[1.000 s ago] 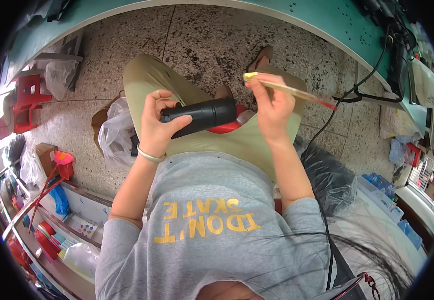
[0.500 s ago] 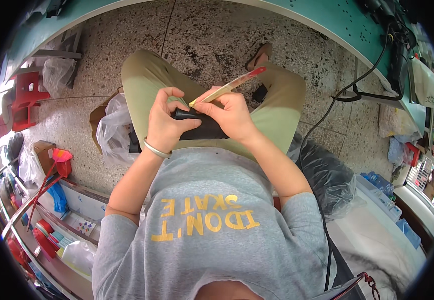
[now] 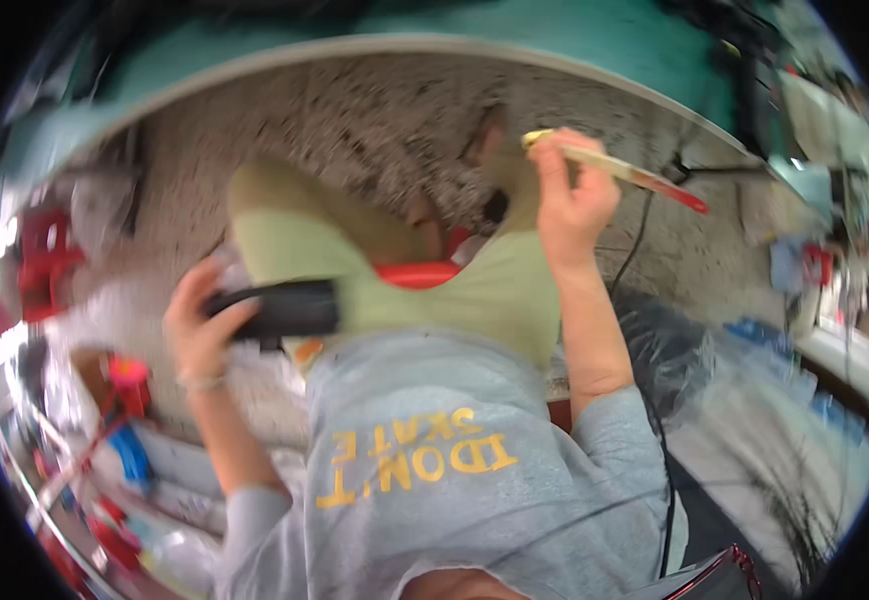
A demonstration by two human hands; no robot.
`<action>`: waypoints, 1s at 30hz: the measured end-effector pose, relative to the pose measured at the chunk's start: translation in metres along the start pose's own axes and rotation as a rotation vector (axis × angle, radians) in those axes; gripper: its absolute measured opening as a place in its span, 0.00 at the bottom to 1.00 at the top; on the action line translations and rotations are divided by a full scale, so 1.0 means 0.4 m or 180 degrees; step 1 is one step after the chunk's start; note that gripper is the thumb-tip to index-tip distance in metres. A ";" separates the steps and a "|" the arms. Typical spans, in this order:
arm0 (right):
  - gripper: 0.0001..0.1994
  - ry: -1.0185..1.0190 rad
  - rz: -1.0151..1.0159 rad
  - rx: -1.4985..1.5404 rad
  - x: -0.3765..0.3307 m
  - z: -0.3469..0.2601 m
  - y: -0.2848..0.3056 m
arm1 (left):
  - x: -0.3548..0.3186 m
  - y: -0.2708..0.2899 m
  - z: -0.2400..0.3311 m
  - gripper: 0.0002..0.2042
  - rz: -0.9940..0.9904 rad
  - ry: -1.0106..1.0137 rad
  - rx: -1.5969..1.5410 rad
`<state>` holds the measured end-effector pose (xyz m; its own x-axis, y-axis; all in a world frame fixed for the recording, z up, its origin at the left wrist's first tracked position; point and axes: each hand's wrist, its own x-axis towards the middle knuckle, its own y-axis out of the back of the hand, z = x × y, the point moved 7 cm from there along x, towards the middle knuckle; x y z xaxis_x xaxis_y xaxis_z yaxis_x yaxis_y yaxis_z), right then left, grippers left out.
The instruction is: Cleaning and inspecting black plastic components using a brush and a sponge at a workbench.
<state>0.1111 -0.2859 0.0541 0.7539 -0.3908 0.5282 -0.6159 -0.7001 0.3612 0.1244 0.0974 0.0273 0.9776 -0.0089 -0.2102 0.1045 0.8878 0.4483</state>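
Observation:
My left hand (image 3: pixel 203 325), out at the left beside my thigh, grips one end of a long, dark black object (image 3: pixel 290 308). Motion blurs it, so its kind does not show clearly. My right hand (image 3: pixel 580 195) is raised over my right knee, its fingers closed round a flat brush (image 3: pixel 620 168). That brush has a pale handle with a red end pointing right. Its yellowish tip lies at the left, by my fingertips, and points toward the bench edge.
A green bench top (image 3: pixel 405 75) with a pale edge curves across the far side. Red stools (image 3: pixel 47 262) stand at the left, above shelves of goods. On the right lie a black plastic bag (image 3: pixel 655 340) and a hanging black cable (image 3: pixel 663 470). A red seat (image 3: pixel 417 274) shows between my legs.
My hands have parted from over my lap. The left has carried the black object left and nearer my body; the right has lifted the brush right and away, its red end now pointing right. The view is blurred.

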 end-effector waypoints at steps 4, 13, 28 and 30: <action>0.05 -0.0145 0.0579 0.0415 0.160 0.003 0.017 | -0.133 0.565 -1.082 0.18 0.0403 0.1062 -0.1360; 0.07 -0.1087 0.0744 0.1707 0.514 0.284 0.161 | -0.040 0.179 -1.114 0.24 0.1241 0.1891 0.0403; 0.04 0.1436 0.1270 -0.0031 0.301 -0.270 0.184 | 0.108 0.100 -0.292 0.16 0.1332 -0.0440 -0.0273; 0.04 0.0842 0.0195 0.0569 0.245 -0.256 0.146 | 0.087 0.027 -0.016 0.25 0.0734 -0.1142 -0.0520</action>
<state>0.1256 -0.3038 0.2057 0.6167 -0.2831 0.7346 -0.5908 -0.7831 0.1942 0.1585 0.1098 0.0192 0.9764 0.0643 0.2064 -0.1255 0.9460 0.2990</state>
